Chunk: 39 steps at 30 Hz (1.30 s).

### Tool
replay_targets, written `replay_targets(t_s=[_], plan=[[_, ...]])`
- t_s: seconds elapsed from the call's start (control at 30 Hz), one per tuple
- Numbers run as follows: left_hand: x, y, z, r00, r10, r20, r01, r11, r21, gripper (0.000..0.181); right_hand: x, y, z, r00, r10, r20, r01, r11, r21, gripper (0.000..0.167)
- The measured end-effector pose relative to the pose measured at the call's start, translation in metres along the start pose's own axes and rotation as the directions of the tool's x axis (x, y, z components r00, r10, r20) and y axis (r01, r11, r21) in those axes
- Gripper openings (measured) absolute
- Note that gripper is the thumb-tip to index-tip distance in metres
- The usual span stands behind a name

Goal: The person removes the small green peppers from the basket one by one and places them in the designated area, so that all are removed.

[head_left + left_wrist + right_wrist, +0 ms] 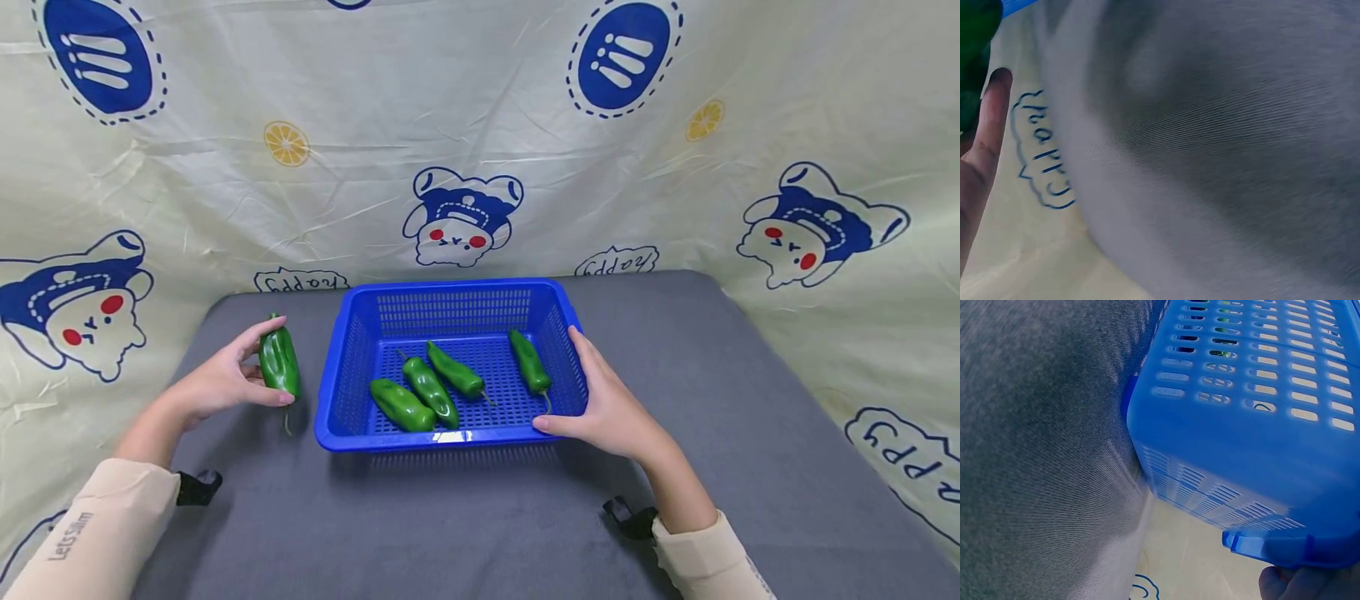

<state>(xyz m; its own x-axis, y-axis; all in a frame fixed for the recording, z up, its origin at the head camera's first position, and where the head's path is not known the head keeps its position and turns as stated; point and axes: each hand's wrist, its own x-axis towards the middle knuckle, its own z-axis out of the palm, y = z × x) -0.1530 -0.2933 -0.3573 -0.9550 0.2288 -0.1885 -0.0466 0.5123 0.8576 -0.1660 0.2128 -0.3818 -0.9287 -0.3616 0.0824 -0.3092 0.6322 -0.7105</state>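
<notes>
My left hand (234, 377) holds a green pepper (279, 363) between thumb and fingers, left of the blue basket (324, 417). The pepper hangs upright, its thin stem pointing down. In the left wrist view, part of that pepper (974, 56) shows at the left edge beside a finger (996, 112). My right hand (611, 408) grips the basket's right side, thumb on the front rim and fingers at the right rim. Inside the basket lie several green peppers, one of them a pepper (529, 362) apart on the right. The right wrist view shows the basket's outer wall (1235, 444) close up.
A grey cloth (465, 517) covers the table under the basket. Behind and beside the table hangs a pale printed sheet (360, 200) with cartoon bears and orange slices. Black straps (198, 487) are at both wrists.
</notes>
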Motion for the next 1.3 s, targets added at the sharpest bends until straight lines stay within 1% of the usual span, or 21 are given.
replay_targets(t_s=[0.13, 0.23, 0.4, 0.47, 0.57, 0.7, 0.77, 0.83, 0.93, 1.03, 1.1, 1.17, 1.3], plan=[[0.004, -0.012, 0.009, 0.999, -0.035, 0.028, 0.034, 0.999, 0.035, 0.116, -0.001, 0.0, 0.0, 1.0, 0.004, 0.001, -0.004, 1.0, -0.002, 0.127], [0.007, -0.02, 0.013, 0.997, -0.065, 0.04, 0.062, 0.996, 0.064, 0.117, -0.001, -0.001, -0.001, 1.0, 0.009, 0.004, -0.009, 1.0, -0.011, 0.128], [0.01, -0.028, 0.015, 0.994, -0.098, 0.056, 0.088, 0.983, 0.159, 0.117, -0.002, -0.003, -0.001, 1.0, 0.019, 0.007, -0.019, 0.999, -0.027, 0.128], [0.01, -0.029, 0.015, 0.992, -0.107, 0.065, 0.093, 0.977, 0.194, 0.116, -0.002, -0.004, -0.001, 1.0, 0.022, 0.008, -0.022, 0.999, -0.031, 0.128], [0.009, -0.03, 0.015, 0.99, -0.113, 0.08, 0.093, 0.97, 0.223, 0.116, -0.003, -0.005, -0.001, 1.0, 0.023, 0.008, -0.023, 0.999, -0.034, 0.128], [0.009, -0.029, 0.015, 0.988, -0.122, 0.094, 0.096, 0.965, 0.243, 0.115, -0.002, -0.004, -0.001, 1.0, 0.02, 0.004, -0.02, 0.999, -0.034, 0.127], [0.01, -0.027, 0.016, 0.986, -0.137, 0.09, 0.11, 0.96, 0.256, 0.114, -0.002, -0.003, -0.001, 1.0, 0.02, 0.004, -0.02, 0.999, -0.035, 0.127], [0.01, -0.022, 0.016, 0.986, -0.148, 0.079, 0.123, 0.958, 0.258, 0.112, -0.002, -0.002, -0.001, 1.0, 0.019, 0.003, -0.019, 0.999, -0.036, 0.127], [0.012, -0.012, 0.018, 0.988, -0.153, 0.026, 0.141, 0.956, 0.258, 0.11, -0.002, -0.001, -0.001, 1.0, 0.017, 0.002, -0.017, 0.999, -0.037, 0.128], [0.014, 0.002, 0.018, 0.992, -0.127, -0.028, 0.13, 0.965, 0.226, 0.107, -0.002, -0.001, 0.0, 1.0, 0.015, -0.003, -0.015, 0.999, -0.038, 0.128], [0.015, 0.012, 0.018, 0.994, -0.095, -0.053, 0.103, 0.976, 0.189, 0.105, -0.002, -0.002, 0.0, 1.0, 0.014, -0.003, -0.014, 0.999, -0.036, 0.127], [0.016, 0.024, 0.018, 0.996, -0.064, -0.066, 0.074, 0.986, 0.151, 0.104, -0.002, -0.003, 0.0, 1.0, 0.017, -0.004, -0.017, 0.999, -0.036, 0.127], [0.018, 0.051, 0.019, 0.997, -0.014, -0.082, 0.022, 0.995, 0.096, 0.106, -0.003, -0.003, 0.001, 1.0, 0.024, -0.005, -0.024, 0.999, -0.035, 0.127]])
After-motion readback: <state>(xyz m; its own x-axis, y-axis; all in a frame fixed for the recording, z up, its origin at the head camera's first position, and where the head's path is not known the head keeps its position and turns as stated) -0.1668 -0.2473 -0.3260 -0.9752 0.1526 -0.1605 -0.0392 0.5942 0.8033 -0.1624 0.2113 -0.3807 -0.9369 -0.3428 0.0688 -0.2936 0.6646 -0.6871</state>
